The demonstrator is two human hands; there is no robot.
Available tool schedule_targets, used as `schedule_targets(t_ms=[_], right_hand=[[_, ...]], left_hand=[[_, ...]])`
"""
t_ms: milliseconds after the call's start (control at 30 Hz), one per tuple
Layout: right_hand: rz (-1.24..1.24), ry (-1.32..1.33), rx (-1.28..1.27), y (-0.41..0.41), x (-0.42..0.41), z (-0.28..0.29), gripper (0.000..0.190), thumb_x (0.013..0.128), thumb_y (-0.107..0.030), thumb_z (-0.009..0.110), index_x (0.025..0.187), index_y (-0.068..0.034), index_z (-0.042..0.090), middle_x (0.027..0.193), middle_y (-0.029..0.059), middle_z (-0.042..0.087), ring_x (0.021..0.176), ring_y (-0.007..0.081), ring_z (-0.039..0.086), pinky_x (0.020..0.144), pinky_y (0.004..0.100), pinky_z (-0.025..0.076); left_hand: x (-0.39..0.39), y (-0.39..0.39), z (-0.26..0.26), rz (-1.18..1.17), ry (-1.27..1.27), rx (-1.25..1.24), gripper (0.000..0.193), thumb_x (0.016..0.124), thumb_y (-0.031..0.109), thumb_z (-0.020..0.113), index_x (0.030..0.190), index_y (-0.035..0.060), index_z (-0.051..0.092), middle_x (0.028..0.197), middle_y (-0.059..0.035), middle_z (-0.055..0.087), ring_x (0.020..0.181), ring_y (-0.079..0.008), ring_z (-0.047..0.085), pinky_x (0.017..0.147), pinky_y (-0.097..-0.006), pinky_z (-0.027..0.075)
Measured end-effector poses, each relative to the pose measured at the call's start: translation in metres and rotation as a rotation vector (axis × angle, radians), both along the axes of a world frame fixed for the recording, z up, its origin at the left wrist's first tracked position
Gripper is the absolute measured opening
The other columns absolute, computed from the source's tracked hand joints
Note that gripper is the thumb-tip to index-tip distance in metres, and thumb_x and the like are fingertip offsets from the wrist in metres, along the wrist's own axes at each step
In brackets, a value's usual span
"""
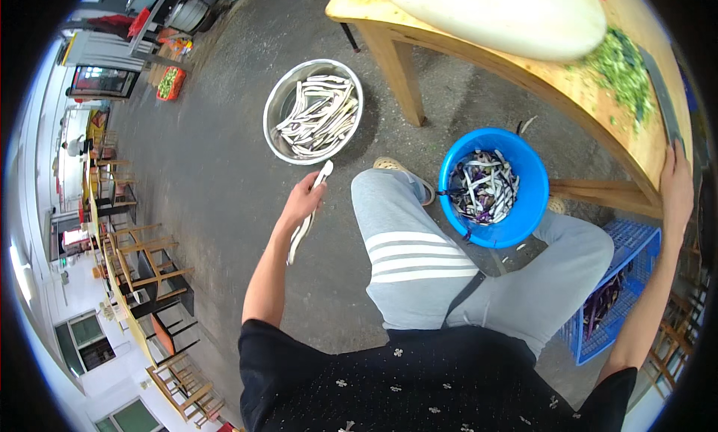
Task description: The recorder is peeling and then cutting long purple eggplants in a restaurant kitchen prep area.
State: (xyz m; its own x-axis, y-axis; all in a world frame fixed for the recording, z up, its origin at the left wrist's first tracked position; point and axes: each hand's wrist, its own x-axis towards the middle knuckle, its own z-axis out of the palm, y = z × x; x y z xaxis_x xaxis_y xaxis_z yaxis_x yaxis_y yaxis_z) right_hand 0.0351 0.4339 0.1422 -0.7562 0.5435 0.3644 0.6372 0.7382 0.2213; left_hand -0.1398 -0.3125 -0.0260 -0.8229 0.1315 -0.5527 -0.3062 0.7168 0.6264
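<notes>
My left hand (pixel 304 197) is closed around a long, pale peeled eggplant (pixel 300 233), just below a steel basin (pixel 271 130) on the floor that holds many similar peeled pieces (pixel 325 118). Between my knees stands a blue plastic bucket (pixel 530 168) with white and dark purple peelings (pixel 485 188) inside. My right hand (pixel 676 177) rests at the right edge of the wooden table, its fingertips at the handle end of a long knife (pixel 659 90); whether they grip it is unclear. Beside the blade lie chopped greens (pixel 622 73).
A large pale winter melon (pixel 505 17) lies on the wooden table (pixel 594 90), whose leg (pixel 401 79) stands ahead. A blue plastic crate (pixel 594 342) with dark purple eggplants (pixel 606 300) is at my right. Wooden chairs (pixel 151 258) stand far left.
</notes>
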Motion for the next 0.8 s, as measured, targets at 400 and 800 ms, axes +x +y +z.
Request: schedule_targets(t_ms=[400,800], right_hand=[[0.057,-0.11,0.167,0.031,0.029,-0.006,0.045,0.106,-0.038,0.04,0.141,-0.012,0.052,0.132,0.0188,0.059,0.12,0.0367,0.056,0.097,0.0411,0.046],[0.007,-0.085,0.065,0.009,0.015,0.004,0.048,0.105,-0.041,0.041,0.136,-0.008,0.056,0.129,0.0184,0.059,0.119,0.0372,0.056,0.098,0.0423,0.046]], left_hand=[[-0.225,-0.039,-0.09,-0.26,0.764,-0.417,0.059,0.091,0.032,0.062,0.14,0.0024,0.048,0.12,-0.0309,0.061,0.114,-0.0432,0.059,0.098,-0.0474,0.046],[0.121,-0.001,-0.207,0.74,-0.495,0.341,0.033,0.1,0.031,0.058,0.122,0.008,0.065,0.105,-0.0037,0.07,0.089,-0.0132,0.064,0.078,-0.0309,0.053]])
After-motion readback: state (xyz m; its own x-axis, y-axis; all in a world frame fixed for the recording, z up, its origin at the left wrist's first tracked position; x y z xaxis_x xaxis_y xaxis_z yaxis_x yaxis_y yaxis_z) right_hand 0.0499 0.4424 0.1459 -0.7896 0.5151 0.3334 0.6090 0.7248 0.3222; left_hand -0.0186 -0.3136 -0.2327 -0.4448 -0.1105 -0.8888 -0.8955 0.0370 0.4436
